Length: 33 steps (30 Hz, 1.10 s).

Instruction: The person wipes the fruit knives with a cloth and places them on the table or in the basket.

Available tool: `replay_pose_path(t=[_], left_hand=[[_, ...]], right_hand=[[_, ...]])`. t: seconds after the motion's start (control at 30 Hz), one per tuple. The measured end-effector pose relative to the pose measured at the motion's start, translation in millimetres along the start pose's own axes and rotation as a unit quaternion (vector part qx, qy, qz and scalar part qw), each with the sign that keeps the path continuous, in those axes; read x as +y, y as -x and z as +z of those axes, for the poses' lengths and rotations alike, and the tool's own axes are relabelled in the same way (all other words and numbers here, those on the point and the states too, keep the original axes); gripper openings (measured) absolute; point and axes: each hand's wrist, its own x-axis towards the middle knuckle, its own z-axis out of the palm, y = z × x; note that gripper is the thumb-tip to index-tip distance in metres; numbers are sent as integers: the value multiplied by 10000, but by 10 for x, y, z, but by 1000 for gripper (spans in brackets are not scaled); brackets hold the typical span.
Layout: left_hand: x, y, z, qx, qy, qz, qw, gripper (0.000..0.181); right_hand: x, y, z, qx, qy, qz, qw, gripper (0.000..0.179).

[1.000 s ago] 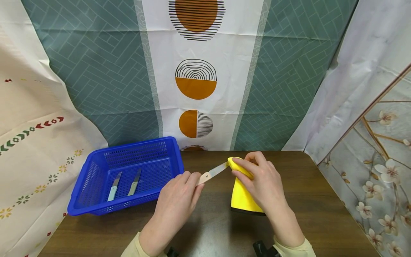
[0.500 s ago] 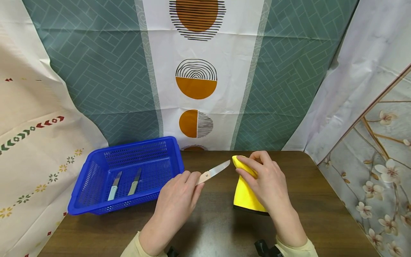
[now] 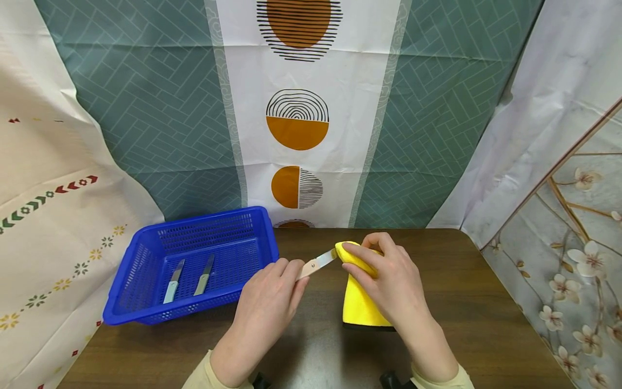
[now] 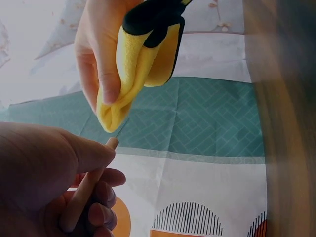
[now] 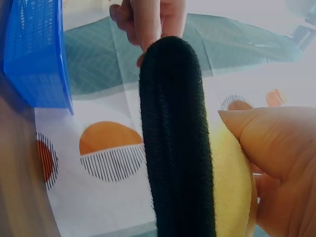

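Note:
My left hand (image 3: 270,294) grips a small knife (image 3: 311,268) by its pale pinkish handle, with the blade pointing right and slightly up. My right hand (image 3: 396,275) pinches a folded yellow cloth (image 3: 362,302) with a dark edge. The fold of the cloth covers the tip end of the blade, leaving only the part near the handle in sight. In the left wrist view, the left thumb lies along the knife's handle (image 4: 81,200), and the cloth (image 4: 129,64) hangs just beyond it. The dark edging of the cloth (image 5: 173,143) fills the middle of the right wrist view.
To the left on the brown table (image 3: 461,324) stands a blue perforated basket (image 3: 146,316). Inside it lie a knife with a light blue handle (image 3: 170,290) and one with a greenish handle (image 3: 201,283). A patterned curtain (image 3: 423,135) hangs behind the table.
Half a second ago the cloth was off the tip and the whole blade showed. The right hand has since moved left with the cloth, onto the blade. The left hand stays in place.

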Motion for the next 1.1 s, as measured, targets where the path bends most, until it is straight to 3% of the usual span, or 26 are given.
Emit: replay_pose_path(t=[0.27, 1.1], left_hand=[[0, -3, -7, -103, -2, -49, 9999, 18], [13, -2, -17, -312, 2, -125, 9994, 21]], right_hand=[[-106, 8, 56, -70, -170, -374, 9991, 46], [-173, 21, 143, -172, -248, -719, 9970, 48]])
